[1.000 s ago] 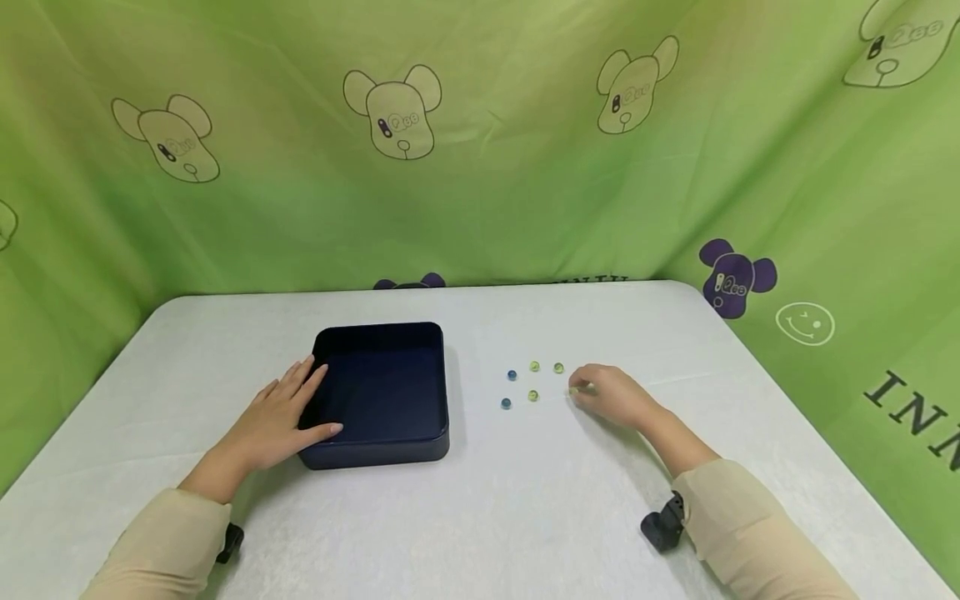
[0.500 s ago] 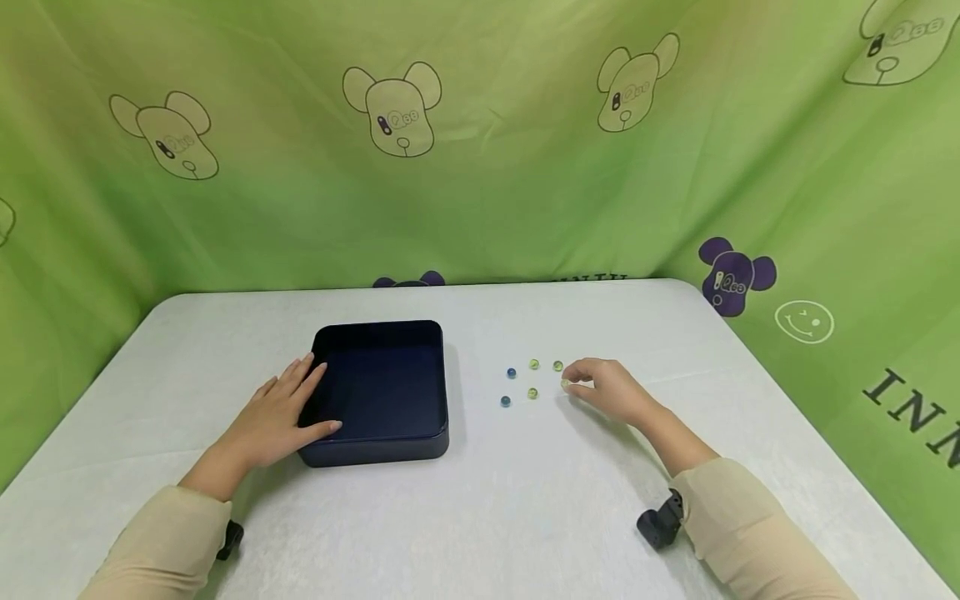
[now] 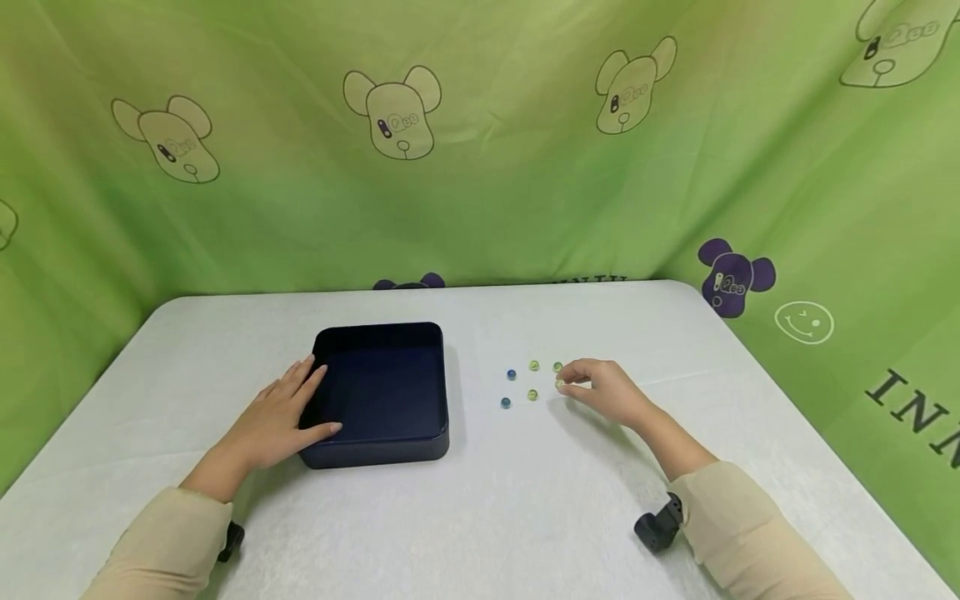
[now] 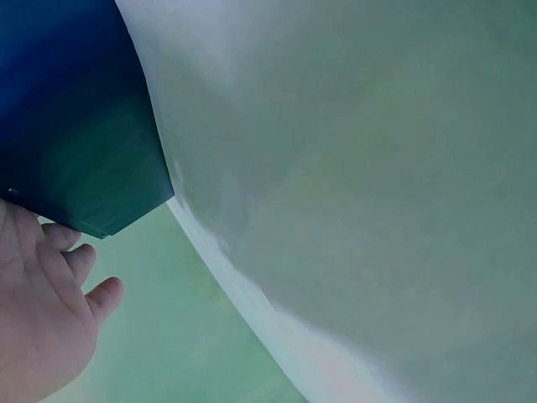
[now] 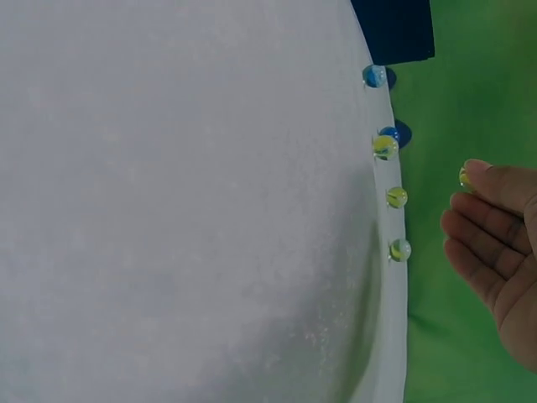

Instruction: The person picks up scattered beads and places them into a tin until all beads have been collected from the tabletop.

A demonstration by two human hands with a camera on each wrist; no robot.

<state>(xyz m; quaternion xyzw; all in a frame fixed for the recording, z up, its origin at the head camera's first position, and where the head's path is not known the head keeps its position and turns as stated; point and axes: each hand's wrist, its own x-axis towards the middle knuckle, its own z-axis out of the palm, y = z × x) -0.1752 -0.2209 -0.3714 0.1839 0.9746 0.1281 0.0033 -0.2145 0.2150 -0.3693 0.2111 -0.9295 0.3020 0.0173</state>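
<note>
In the head view my left hand lies over the left wall of a dark blue square box, fingers spread and straight. The left wrist view shows that hand's fingers at the box's outside. My right hand pinches a yellow-green glass marble between thumb and forefinger, above the table. Several marbles lie to the left of it: a blue marble, a teal marble, and yellow-green ones, of which one marble is close to the fingertips.
A white cloth covers the table. Behind and to the sides hangs a green curtain printed with bear heads. A small black wrist camera sits at the right sleeve, low over the table.
The right hand has shifted slightly left with the marble, toward the others on the table. The left hand and the box have stayed put.
</note>
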